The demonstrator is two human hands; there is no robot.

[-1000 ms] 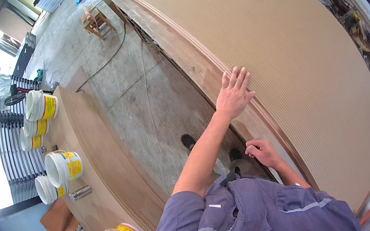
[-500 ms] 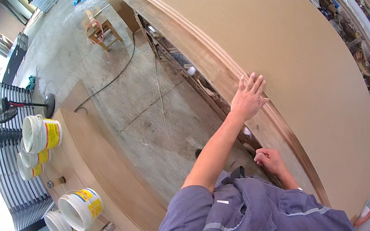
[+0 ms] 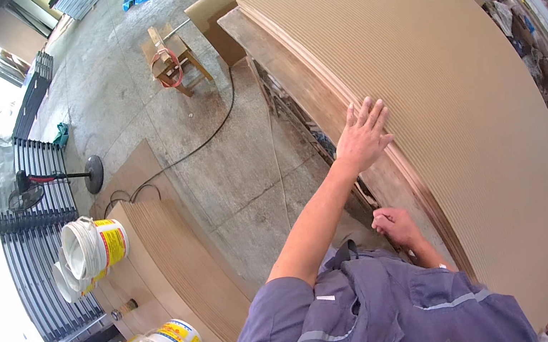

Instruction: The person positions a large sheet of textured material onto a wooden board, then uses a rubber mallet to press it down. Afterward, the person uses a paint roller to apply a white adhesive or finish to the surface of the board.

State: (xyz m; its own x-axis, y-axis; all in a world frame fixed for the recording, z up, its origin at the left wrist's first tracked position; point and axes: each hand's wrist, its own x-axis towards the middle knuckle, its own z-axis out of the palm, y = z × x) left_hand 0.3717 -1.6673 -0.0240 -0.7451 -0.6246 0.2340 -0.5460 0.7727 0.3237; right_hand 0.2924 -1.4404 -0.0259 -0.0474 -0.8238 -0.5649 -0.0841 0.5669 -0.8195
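Observation:
A stack of tan panels [image 3: 451, 105], finely ribbed on top, lies on a wooden bench [image 3: 274, 44] in front of me and to the right. My left hand [image 3: 363, 134] rests palm down across the stack's left edge, its fingers spread over the ribbed face. Closer to my body, my right hand [image 3: 399, 226] hangs curled into a loose fist beside the bench edge. The inside of that fist is hidden, so whether it grips anything cannot be seen.
At left, white buckets [image 3: 94, 246] stand on another board stack [image 3: 172, 253]. A stool [image 3: 177, 57] with a red hose [image 3: 168, 69], a black cable [image 3: 210, 138] and a fan [image 3: 61, 179] are on the concrete floor. Scrap [image 3: 517, 21] piles up beyond the panels.
My view has shifted, so the stool, buckets and boards appear farther right and lower. The left hand still lies on the panel edge; the right is still curled.

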